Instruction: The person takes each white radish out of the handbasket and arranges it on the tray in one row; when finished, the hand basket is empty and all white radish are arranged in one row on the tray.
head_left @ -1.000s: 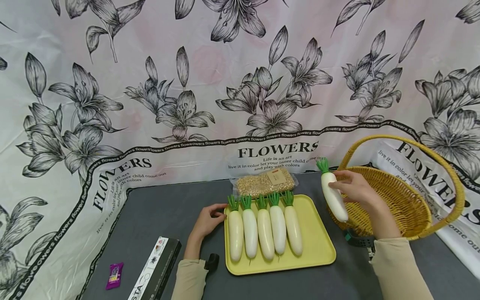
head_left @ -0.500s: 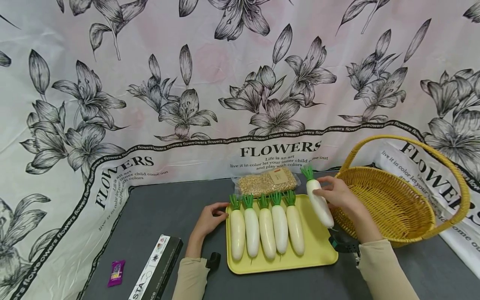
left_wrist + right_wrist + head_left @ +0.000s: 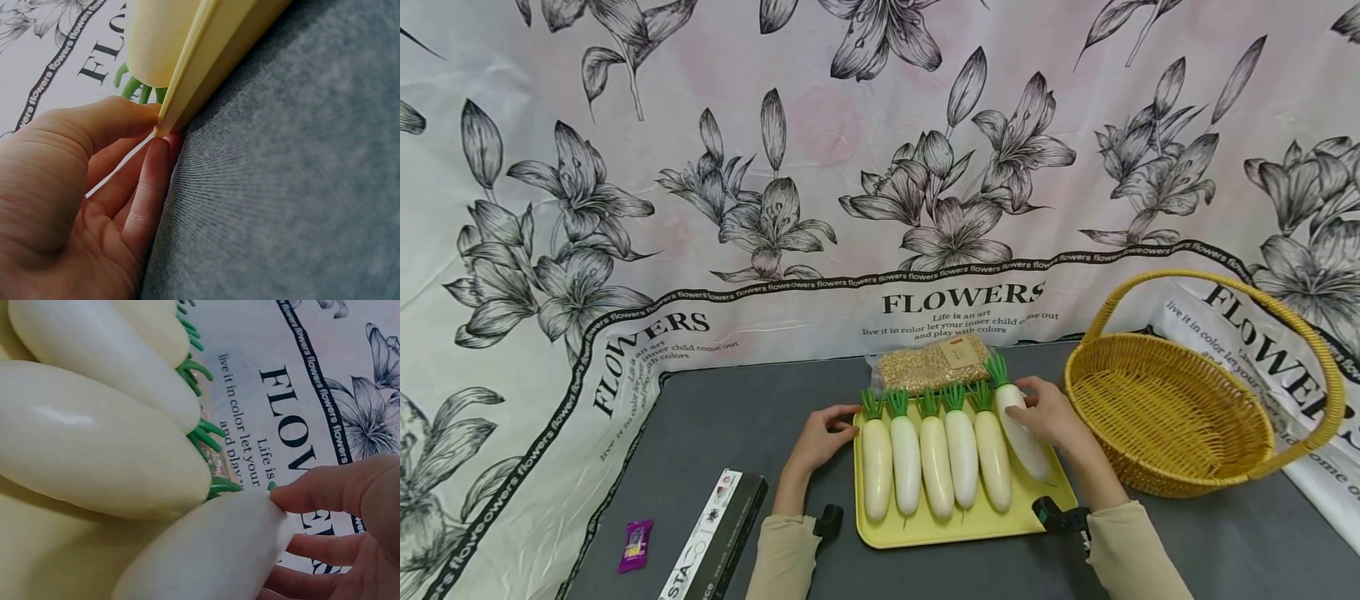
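Observation:
My right hand [image 3: 1051, 410] pinches a white radish [image 3: 1019, 429] with a green top, over the right part of the yellow tray [image 3: 1030, 521]. In the right wrist view, thumb and fingers hold this radish [image 3: 206, 556] near its leafy end. Several more white radishes [image 3: 936, 468] lie side by side on the tray, green tops pointing to the back. My left hand [image 3: 820, 437] is at the tray's upper left corner. Seen from the left wrist, its thumb rests on the tray rim [image 3: 181, 81] and the fingers come up from below, pinching the edge.
A yellow wicker basket [image 3: 1172, 408] with a tall handle stands right of the tray. Behind the tray lies a clear bag of grains [image 3: 917, 365]. A black-and-white box [image 3: 715, 533] and a purple packet [image 3: 636, 546] are at the left. A flower-printed cloth hangs behind.
My right hand has carried the radish left from beside the basket to the tray, next to the other radishes. The left hand has stayed at the tray corner.

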Action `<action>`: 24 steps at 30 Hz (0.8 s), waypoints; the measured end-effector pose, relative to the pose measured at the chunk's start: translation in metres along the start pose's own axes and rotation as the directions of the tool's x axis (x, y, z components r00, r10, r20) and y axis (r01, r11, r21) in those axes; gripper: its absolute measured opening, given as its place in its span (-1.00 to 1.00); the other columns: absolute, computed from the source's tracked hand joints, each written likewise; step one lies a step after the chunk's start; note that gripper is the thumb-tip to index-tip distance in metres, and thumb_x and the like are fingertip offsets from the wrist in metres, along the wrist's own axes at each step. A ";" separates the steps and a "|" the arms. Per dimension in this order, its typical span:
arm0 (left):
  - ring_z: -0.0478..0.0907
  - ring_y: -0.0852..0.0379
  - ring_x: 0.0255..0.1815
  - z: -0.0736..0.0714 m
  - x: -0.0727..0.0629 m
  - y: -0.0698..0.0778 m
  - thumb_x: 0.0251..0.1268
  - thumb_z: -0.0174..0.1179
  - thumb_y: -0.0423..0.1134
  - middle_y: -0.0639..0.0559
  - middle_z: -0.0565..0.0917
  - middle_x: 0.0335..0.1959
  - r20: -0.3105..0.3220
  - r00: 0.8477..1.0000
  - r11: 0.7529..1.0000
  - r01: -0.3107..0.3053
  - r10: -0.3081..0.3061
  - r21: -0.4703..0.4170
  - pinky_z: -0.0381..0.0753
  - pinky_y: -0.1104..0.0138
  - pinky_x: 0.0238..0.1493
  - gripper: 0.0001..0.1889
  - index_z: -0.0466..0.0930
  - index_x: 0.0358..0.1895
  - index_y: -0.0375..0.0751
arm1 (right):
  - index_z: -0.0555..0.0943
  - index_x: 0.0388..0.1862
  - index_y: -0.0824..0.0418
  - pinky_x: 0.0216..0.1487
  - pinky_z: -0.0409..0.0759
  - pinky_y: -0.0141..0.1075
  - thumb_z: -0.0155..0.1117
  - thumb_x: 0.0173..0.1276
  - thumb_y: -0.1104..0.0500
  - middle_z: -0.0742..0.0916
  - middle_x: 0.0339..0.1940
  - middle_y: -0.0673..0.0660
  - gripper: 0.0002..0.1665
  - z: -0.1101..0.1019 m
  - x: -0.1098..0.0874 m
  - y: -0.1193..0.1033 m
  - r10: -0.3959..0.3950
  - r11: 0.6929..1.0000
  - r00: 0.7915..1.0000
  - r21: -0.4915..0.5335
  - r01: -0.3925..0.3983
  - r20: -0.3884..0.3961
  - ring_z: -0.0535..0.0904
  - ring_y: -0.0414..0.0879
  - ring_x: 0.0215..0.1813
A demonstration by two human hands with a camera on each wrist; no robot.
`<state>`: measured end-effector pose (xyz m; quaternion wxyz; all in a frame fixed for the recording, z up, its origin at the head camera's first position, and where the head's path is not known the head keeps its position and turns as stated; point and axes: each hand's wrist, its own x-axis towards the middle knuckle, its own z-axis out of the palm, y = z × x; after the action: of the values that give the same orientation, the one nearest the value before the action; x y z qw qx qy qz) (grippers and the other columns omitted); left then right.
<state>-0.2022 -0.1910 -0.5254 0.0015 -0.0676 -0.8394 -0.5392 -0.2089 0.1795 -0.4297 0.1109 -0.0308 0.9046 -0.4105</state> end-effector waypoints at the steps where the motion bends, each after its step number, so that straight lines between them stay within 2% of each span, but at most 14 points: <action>1: 0.68 -0.09 -0.25 0.000 0.000 0.001 0.27 0.28 -0.46 -0.27 0.71 -0.13 -0.002 1.000 1.000 -0.007 0.007 -0.005 0.62 0.16 -0.17 -0.65 0.63 0.13 -0.38 | 0.26 0.35 0.56 -0.22 0.61 0.02 0.21 0.41 0.22 0.56 0.04 0.59 -0.33 0.002 -0.001 0.001 -0.013 1.000 1.000 -0.018 0.013 -0.019 0.61 0.32 -0.05; 4: 0.68 -0.16 -0.24 0.000 0.000 0.000 0.26 0.27 -0.48 -0.33 0.69 -0.10 0.000 1.000 1.000 -0.024 0.024 -0.009 0.62 0.16 -0.18 -0.64 0.61 0.14 -0.43 | 0.30 0.32 0.56 -0.21 0.60 0.06 0.22 0.38 0.23 0.57 0.03 0.59 -0.35 0.009 -0.006 0.004 -0.039 0.997 0.997 -0.063 0.035 -0.069 0.61 0.34 -0.05; 7: 0.69 -0.04 -0.24 0.000 0.001 -0.003 0.27 0.30 -0.42 -0.24 0.71 -0.07 -0.003 1.000 1.000 -0.027 0.027 -0.010 0.62 0.24 -0.18 -0.63 0.63 0.15 -0.34 | 0.32 0.31 0.55 -0.21 0.60 0.06 0.23 0.36 0.22 0.58 0.03 0.58 -0.36 0.013 -0.008 0.005 -0.036 0.996 0.995 -0.088 0.028 -0.092 0.61 0.33 -0.06; 13: 0.68 0.07 -0.27 0.000 0.001 -0.003 0.26 0.31 -0.40 -0.16 0.72 -0.11 -0.001 1.000 1.000 -0.011 0.011 0.003 0.61 0.27 -0.17 -0.64 0.65 0.13 -0.28 | 0.30 0.34 0.54 -0.19 0.59 0.07 0.21 0.37 0.22 0.56 0.06 0.59 -0.34 0.017 -0.009 0.010 0.009 0.996 0.995 -0.085 -0.017 -0.102 0.59 0.35 -0.04; 20: 0.68 0.03 -0.29 0.000 0.002 -0.001 0.26 0.31 -0.40 -0.17 0.73 -0.16 -0.010 1.000 1.000 -0.018 0.018 -0.008 0.60 0.28 -0.21 -0.65 0.66 0.12 -0.29 | 0.30 0.35 0.52 -0.19 0.59 0.06 0.19 0.37 0.16 0.59 0.00 0.59 -0.32 0.022 -0.007 0.017 0.057 0.996 0.992 -0.063 -0.064 -0.109 0.61 0.34 -0.08; 24: 0.68 0.02 -0.29 0.000 0.002 -0.004 0.25 0.31 -0.41 -0.20 0.72 -0.12 -0.010 1.000 0.999 -0.027 0.027 -0.023 0.59 0.30 -0.23 -0.65 0.66 0.12 -0.31 | 0.30 0.36 0.51 -0.12 0.57 0.09 0.20 0.40 0.13 0.57 0.05 0.60 -0.31 0.025 -0.009 0.020 0.070 0.996 0.992 -0.047 -0.076 -0.107 0.58 0.37 -0.01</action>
<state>-0.2042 -0.1923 -0.5288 0.0121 -0.0763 -0.8321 -0.5492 -0.1943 0.1755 -0.4585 0.0773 0.0211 0.9199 -0.3839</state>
